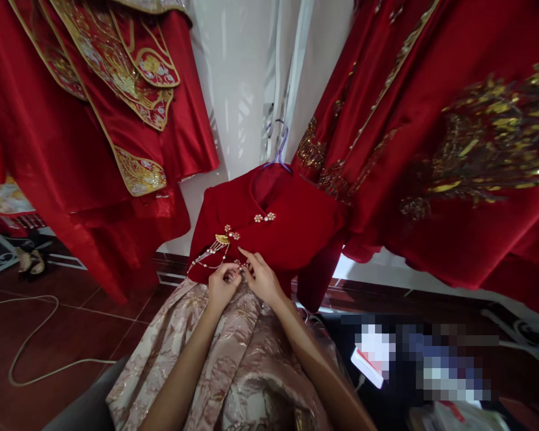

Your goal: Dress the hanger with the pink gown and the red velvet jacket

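A short red jacket [291, 230] hangs on a purple hanger [279, 152] over a pale pink brocade skirt [233, 359]. Its front closes with pearl-and-gold knot buttons [265, 217], and a gold tassel ornament [221, 241] with bead strands hangs on its left side. Both my hands meet at the jacket's lower front edge. My left hand [222, 286] is curled, its fingertips pinching a small fastening there. My right hand [260, 276] pinches the same spot from the right, with its forefinger stretched along the red cloth.
Red gowns with gold embroidery hang at left [94, 120] and right [453, 137]. A white wall [247, 90] stands behind. A white cord [31, 341] loops over the dark red floor at left, near a pair of shoes [29, 260]. Blurred packages [413, 365] lie at lower right.
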A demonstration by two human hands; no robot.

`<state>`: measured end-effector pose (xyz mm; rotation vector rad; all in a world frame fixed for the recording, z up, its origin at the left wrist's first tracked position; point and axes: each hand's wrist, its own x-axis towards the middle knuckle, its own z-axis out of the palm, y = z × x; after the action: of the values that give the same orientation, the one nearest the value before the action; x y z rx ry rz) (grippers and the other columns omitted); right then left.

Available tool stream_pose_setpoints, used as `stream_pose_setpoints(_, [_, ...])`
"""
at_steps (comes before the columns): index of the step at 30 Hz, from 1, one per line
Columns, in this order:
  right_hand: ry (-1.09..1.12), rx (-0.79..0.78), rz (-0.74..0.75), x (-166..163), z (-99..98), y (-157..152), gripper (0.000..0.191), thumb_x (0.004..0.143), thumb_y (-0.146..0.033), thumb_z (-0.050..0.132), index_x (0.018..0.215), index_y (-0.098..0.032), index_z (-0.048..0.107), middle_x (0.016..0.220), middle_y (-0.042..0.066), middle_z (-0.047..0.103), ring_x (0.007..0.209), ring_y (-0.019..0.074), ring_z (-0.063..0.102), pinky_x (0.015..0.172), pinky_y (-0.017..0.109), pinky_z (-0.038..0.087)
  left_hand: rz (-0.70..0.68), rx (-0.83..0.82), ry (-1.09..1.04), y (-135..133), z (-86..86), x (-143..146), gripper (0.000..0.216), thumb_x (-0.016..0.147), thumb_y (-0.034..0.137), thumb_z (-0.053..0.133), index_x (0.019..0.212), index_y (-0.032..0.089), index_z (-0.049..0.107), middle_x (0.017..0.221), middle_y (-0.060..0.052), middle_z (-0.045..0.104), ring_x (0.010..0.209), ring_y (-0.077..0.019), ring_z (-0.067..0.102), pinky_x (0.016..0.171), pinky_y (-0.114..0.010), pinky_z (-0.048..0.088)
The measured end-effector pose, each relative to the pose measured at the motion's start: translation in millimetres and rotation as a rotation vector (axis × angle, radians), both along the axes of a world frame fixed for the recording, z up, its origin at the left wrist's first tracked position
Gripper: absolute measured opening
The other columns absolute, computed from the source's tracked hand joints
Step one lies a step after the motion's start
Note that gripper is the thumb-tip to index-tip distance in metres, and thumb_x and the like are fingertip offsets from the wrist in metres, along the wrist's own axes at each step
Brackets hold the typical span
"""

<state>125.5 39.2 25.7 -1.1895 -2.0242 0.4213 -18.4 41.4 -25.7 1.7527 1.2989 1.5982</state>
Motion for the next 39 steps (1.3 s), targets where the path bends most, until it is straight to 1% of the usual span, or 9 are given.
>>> stream_pose_setpoints(8, [0.035,-0.009,0.01,-0.1,2.8,-0.7,0.053,0.086,-0.02,0.048,0.138,-0.03,0.039,0.098,0.004,0.053,0.076,0.0128,0.058,0.07,0.025,0.052,0.018,0.033,0.003,-1.5,3.5,2.8,0.023,0.071,0.016,0.058,0.094,0.018,0.056,0.083,-0.001,0.061,0.067,-0.0103,0.058,0.061,-0.022,0.048])
stream_pose_setpoints(13, [0.104,0.07,-0.051,15.3,31.3,-7.0,0.027,0.091,-0.032,0.044,0.108,-0.026,0.064,0.094,0.003,0.062,0.072,0.0118,0.06,0.066,0.022,0.049,0.147,0.073,-0.119,-0.7,0.7,0.5,0.03,0.073,0.011,0.051,0.101,0.019,0.047,0.09,-0.002,0.053,0.066,-0.0092,0.054,0.06,-0.022,0.046])
stream_pose_setpoints(16, [0.223,0.156,-0.176,24.0,48.4,-11.7,0.029,0.092,-0.037,0.042,0.103,-0.023,0.064,0.091,0.004,0.065,0.071,0.0122,0.061,0.066,0.022,0.048,0.206,0.101,-0.159,-1.7,0.9,-2.7,0.024,0.077,0.01,0.045,0.099,0.019,0.048,0.09,-0.003,0.054,0.069,-0.0104,0.055,0.067,-0.025,0.047])
stream_pose_setpoints(18, [0.268,0.162,-0.234,27.7,52.6,-12.5,0.029,0.092,-0.038,0.042,0.104,-0.022,0.064,0.087,0.004,0.066,0.071,0.0127,0.062,0.066,0.022,0.048,0.185,0.099,-0.102,-3.7,3.2,-3.1,0.019,0.079,0.012,0.044,0.094,0.019,0.053,0.089,-0.003,0.056,0.07,-0.0112,0.055,0.069,-0.026,0.046])
stream_pose_setpoints(20, [0.236,0.099,-0.247,29.7,49.6,-10.7,0.027,0.091,-0.039,0.045,0.1,-0.023,0.064,0.078,0.002,0.067,0.068,0.0128,0.063,0.066,0.023,0.048,0.101,0.067,0.012,-5.9,6.0,-1.6,0.016,0.079,0.014,0.047,0.089,0.02,0.058,0.084,-0.002,0.059,0.069,-0.0116,0.055,0.068,-0.025,0.046])
stream_pose_setpoints(23, [0.1,-0.07,-0.146,29.0,35.4,-4.4,0.02,0.082,-0.04,0.057,0.088,-0.023,0.066,0.074,0.001,0.068,0.066,0.0137,0.064,0.066,0.025,0.05,0.006,0.027,0.12,-7.3,8.1,1.7,0.014,0.076,0.018,0.056,0.09,0.02,0.06,0.08,0.0,0.061,0.068,-0.0114,0.055,0.065,-0.023,0.045])
stream_pose_setpoints(29, [0.074,-0.19,-0.058,21.4,9.0,9.0,0.019,0.078,-0.031,0.062,0.093,-0.021,0.064,0.085,0.003,0.07,0.077,0.0148,0.066,0.072,0.026,0.052,0.058,0.033,0.087,-3.1,4.7,3.1,0.027,0.078,0.026,0.059,0.104,0.019,0.057,0.082,-0.001,0.062,0.063,-0.0098,0.055,0.062,-0.022,0.047])
stream_pose_setpoints(33, [0.1,-0.227,-0.044,20.2,4.6,13.4,0.013,0.078,-0.026,0.061,0.089,-0.02,0.064,0.083,0.003,0.071,0.078,0.0147,0.067,0.073,0.027,0.053,0.061,0.046,0.096,-3.0,3.5,2.2,0.024,0.077,0.028,0.061,0.099,0.02,0.058,0.086,-0.002,0.062,0.07,-0.0112,0.058,0.065,-0.023,0.048])
stream_pose_setpoints(39, [0.114,-0.233,-0.036,20.2,3.6,14.5,0.01,0.078,-0.024,0.061,0.086,-0.02,0.065,0.084,0.003,0.071,0.078,0.0144,0.067,0.074,0.026,0.053,0.057,0.033,0.145,-5.0,6.1,1.6,0.017,0.077,0.027,0.06,0.093,0.02,0.064,0.079,-0.001,0.061,0.068,-0.0114,0.057,0.064,-0.023,0.048])
